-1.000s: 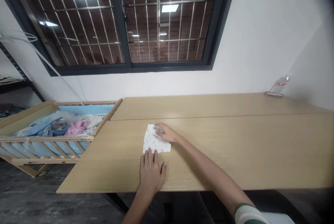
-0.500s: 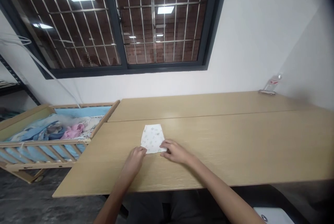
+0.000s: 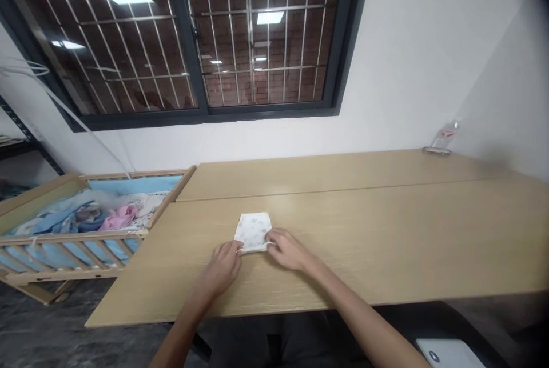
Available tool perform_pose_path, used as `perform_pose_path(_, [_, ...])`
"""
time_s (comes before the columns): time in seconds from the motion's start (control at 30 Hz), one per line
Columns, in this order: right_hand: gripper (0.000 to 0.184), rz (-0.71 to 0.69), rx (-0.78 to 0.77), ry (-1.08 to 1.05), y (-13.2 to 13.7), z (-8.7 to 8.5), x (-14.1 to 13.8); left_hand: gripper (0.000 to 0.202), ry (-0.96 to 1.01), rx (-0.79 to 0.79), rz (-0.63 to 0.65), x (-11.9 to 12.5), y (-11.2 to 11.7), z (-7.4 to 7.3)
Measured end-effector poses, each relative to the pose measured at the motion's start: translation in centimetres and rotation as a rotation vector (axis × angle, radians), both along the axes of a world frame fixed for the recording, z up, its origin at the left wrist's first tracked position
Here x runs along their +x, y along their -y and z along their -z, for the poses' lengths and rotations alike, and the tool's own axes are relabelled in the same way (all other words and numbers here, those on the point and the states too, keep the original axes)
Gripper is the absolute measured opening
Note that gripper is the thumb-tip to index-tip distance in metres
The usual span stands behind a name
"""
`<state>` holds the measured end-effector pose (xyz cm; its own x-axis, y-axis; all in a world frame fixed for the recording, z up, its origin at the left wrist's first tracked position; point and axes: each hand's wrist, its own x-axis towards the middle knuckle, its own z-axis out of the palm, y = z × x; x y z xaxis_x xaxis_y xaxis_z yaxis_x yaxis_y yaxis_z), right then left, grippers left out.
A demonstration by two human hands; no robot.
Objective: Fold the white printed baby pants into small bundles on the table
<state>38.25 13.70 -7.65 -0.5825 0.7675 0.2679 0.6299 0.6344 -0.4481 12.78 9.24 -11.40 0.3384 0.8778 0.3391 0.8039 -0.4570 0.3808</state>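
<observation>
A small white cloth (image 3: 254,230) with a faint printed pattern lies on the wooden table in front of me. It looks folded, with its far edge narrower than its near one. At its near left corner, my left hand (image 3: 226,265) pinches the edge between thumb and fingers. My right hand (image 3: 286,249) grips the near right corner, thumb below and fingers curled over it. Both hands rest close to the tabletop, and their fingertips partly hide the corners.
The wooden table (image 3: 364,231) extends far to the right. A clear bottle (image 3: 446,135) leans at the back right corner. On the left stands a wooden crib (image 3: 72,235) with blue lining, holding blue and pink fabrics. A barred window (image 3: 266,111) is set in the wall ahead.
The cloth's far edge has come nearer, making it look shorter. My right thumb and fingers have closed on its corner; my left hand keeps its pinch.
</observation>
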Motion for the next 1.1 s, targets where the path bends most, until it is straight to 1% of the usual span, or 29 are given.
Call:
perform_pose_path(0.07, [0.021, 0.032, -0.061, -0.035, -0.4, -0.4, -0.1, 0.026, 0.045, -0.038, -0.022, 0.3, -0.3, -0.6])
perform_pose_path(0.13, [0.023, 0.045, -0.109, -0.087, -1.2, -0.7, -0.1, 0.028, 0.070, -0.049, -0.051, 0.5, -1.3, -1.3])
perform_pose_path(0.23, [0.022, 0.057, -0.155, -0.164, -3.2, -0.7, -0.3, 0.030, 0.075, -0.028, -0.108, 0.8, -3.5, -2.1])
perform_pose_path(0.3, [0.020, 0.096, -0.178, -0.174, -4.7, -0.5, -0.4, 0.030, 0.076, -0.015, -0.149, 1.0, -5.2, -2.5])
perform_pose_path(0.47, [0.018, 0.218, -0.156, -0.182, -7.7, 0.2, -0.9, 0.031, 0.075, -0.006, -0.254, 1.9, -9.0, -3.1])
perform_pose_path(0.57, [0.019, 0.298, -0.140, -0.182, -8.9, 0.6, -1.4, 0.032, 0.068, -0.009, -0.327, 2.7, -10.6, -2.9])
perform_pose_path(0.67, [0.021, 0.387, -0.132, -0.166, -9.7, 1.4, -1.9, 0.033, 0.056, -0.014, -0.391, 3.5, -11.6, -1.9])
perform_pose_path(0.8, [0.023, 0.462, -0.146, -0.114, -10.2, 2.7, -2.1, 0.030, 0.051, -0.012, -0.438, 4.0, -12.0, -0.2])
perform_pose_path(0.87, [0.024, 0.474, -0.144, -0.099, -10.0, 2.9, -2.2, 0.030, 0.057, 0.004, -0.439, 4.0, -12.0, 0.2])
perform_pose_path(0.93, [0.027, 0.512, -0.056, -0.068, -9.4, 2.6, -2.5, 0.033, 0.070, 0.037, -0.427, 4.1, -11.8, 0.3])
perform_pose_path(1.0, [0.032, 0.526, 0.102, -0.022, -8.5, 2.2, -3.1, 0.040, 0.086, 0.082, -0.385, 4.3, -11.5, 0.1])
perform_pose_path(1.03, [0.035, 0.497, 0.181, 0.001, -8.1, 2.0, -3.5, 0.043, 0.091, 0.103, -0.347, 4.5, -11.3, 0.0])
perform_pose_path(1.1, [0.044, 0.371, 0.285, 0.047, -7.2, 2.0, -4.4, 0.049, 0.091, 0.132, -0.242, 5.0, -10.8, 0.0])
